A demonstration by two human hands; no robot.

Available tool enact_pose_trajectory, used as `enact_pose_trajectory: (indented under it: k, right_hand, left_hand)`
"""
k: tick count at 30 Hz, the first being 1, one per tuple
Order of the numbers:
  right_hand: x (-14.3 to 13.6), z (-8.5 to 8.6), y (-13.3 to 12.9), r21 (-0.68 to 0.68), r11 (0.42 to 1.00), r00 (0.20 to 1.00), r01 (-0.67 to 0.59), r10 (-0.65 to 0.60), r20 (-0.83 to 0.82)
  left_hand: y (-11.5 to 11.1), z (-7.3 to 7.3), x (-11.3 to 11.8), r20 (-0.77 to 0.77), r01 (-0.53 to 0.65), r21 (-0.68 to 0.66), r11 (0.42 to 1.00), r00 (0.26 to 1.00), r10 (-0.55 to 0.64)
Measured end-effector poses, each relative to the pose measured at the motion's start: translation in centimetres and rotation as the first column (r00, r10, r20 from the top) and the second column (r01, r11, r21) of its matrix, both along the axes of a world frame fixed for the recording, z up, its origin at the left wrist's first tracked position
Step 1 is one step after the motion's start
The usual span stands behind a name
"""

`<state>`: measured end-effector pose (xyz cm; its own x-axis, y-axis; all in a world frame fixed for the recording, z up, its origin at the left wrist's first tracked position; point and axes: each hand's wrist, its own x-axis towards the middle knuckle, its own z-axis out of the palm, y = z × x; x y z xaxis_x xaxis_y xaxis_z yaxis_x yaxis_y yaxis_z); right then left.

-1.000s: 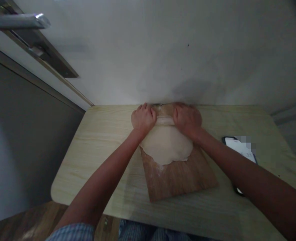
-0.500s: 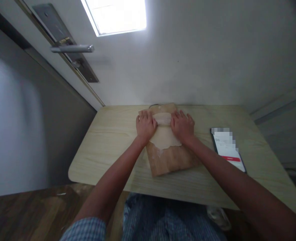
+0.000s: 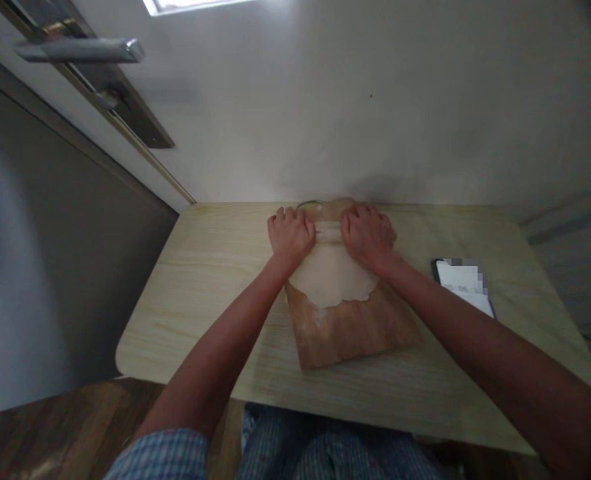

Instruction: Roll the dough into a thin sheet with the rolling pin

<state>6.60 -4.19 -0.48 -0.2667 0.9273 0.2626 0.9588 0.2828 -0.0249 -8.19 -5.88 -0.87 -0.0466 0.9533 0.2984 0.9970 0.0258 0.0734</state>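
Note:
A thin pale sheet of dough (image 3: 334, 277) with an uneven front edge lies on a brown wooden board (image 3: 345, 337). Across the sheet's far part is a pale, roller-like cylinder (image 3: 328, 232); its ends are hidden under my hands. My left hand (image 3: 291, 233) is closed over the left end, fingers curled. At the right end, my right hand (image 3: 368, 235) is closed in the same way. Both forearms reach in from the front.
The board rests on a light wooden table (image 3: 200, 287) against a white door or wall. To the right lies a phone (image 3: 463, 288) with a lit screen, near my right forearm. A metal door handle (image 3: 80, 50) juts out at the upper left.
The view has tilted down and moved closer. My hands, on the cylinder in both frames, are now more tightly curled, and more of the dough sheet shows in front of them. The phone's screen has changed.

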Motion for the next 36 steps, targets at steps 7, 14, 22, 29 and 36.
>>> enact_pose_trajectory:
  k: [7, 14, 22, 29, 36]
  right_hand:
    - [-0.2, 0.3, 2.6, -0.025, 0.999, 1.0, -0.021, 0.021, -0.009]
    - [-0.4, 0.7, 4.3, -0.044, 0.998, 0.999, -0.038, 0.036, -0.038]
    - [-0.8, 0.5, 6.0, -0.027, 1.0, 0.997, -0.01, 0.008, -0.077]
    - [-0.9, 0.0, 6.9, -0.02, 0.998, 0.993, 0.059, -0.061, -0.101]
    - [-1.0, -0.1, 6.2, -0.03, 0.998, 0.994, 0.05, -0.053, -0.099]
  left_hand:
    - [2.7, 0.4, 0.0, -0.001, -0.017, -0.055, 0.998, 1.0, 0.017]
    - [4.4, 0.6, 0.0, 0.007, -0.042, -0.086, 0.995, 0.999, 0.042]
    - [6.9, 0.9, -0.1, 0.054, -0.069, -0.137, 0.988, 0.996, 0.077]
    - [7.9, 0.6, -0.3, 0.069, -0.107, -0.136, 0.985, 0.991, 0.117]
    - [7.3, 0.2, -0.3, 0.049, -0.06, -0.087, 0.994, 0.997, 0.065]
